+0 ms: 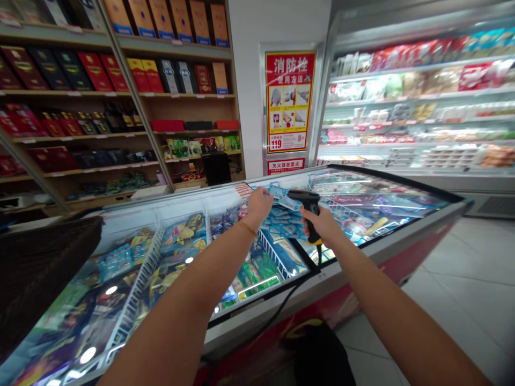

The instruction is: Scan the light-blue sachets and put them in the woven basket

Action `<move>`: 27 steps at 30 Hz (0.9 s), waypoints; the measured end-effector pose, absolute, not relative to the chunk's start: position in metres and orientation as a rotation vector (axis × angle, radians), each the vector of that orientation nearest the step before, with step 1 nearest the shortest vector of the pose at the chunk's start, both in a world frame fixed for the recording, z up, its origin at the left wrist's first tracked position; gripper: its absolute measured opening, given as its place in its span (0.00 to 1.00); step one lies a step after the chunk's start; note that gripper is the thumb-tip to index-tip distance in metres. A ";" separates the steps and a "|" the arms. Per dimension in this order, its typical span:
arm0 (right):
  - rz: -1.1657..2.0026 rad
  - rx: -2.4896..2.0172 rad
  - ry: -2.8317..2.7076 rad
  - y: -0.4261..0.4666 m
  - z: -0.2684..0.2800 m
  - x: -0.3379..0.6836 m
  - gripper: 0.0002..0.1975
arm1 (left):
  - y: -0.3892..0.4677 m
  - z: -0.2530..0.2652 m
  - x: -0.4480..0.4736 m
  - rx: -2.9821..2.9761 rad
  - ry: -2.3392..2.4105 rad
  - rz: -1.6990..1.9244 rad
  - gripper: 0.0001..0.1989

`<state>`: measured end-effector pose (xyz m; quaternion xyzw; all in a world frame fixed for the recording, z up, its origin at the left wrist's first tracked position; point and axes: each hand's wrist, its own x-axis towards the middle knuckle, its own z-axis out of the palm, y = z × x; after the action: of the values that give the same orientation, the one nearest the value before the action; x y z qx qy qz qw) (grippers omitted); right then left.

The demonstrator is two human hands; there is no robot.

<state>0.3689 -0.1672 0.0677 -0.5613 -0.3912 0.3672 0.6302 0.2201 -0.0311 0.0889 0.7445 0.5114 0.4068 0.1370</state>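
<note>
My right hand [322, 222] is wrapped around the handle of a black-and-yellow barcode scanner [308, 199], whose head points left above the freezer. A dark cable [277, 313] runs down from its grip and across the freezer's front edge. My left hand [259, 206] has its fingers curled at the edge of a light-blue ice cream packet [277, 191], just left of the scanner head. Its fingertips are small and partly hidden. Beneath both hands lies a pile of similar blue packets [281, 222] on top of the chest freezer [346, 284].
Under the freezer's glass, white wire baskets [140, 268] divide colourful packets. A dark brown object [44, 273] covers the left end. Shelves of boxes [177, 75] stand behind, beside a red fire-hydrant sign [290, 102]. A lit refrigerated display [418, 107] is at right, above floor tiles [462, 268].
</note>
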 end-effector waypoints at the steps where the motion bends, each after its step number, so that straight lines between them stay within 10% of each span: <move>1: 0.848 -1.290 -0.899 -0.166 0.067 0.364 0.11 | -0.031 0.089 0.206 2.137 1.495 1.204 0.04; 15: 1.133 -1.167 -1.089 -0.125 0.056 0.208 0.11 | -0.036 0.050 -0.105 1.654 2.408 1.002 0.19; 27: 1.254 -1.172 -1.065 -0.113 0.020 0.164 0.12 | -0.064 0.010 -0.160 1.312 2.624 1.152 0.41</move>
<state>0.1645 -0.1134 0.0197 -0.4914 -0.4463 0.5259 0.5317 -0.1601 -0.0638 0.0102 0.4163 0.8325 0.3655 -0.0049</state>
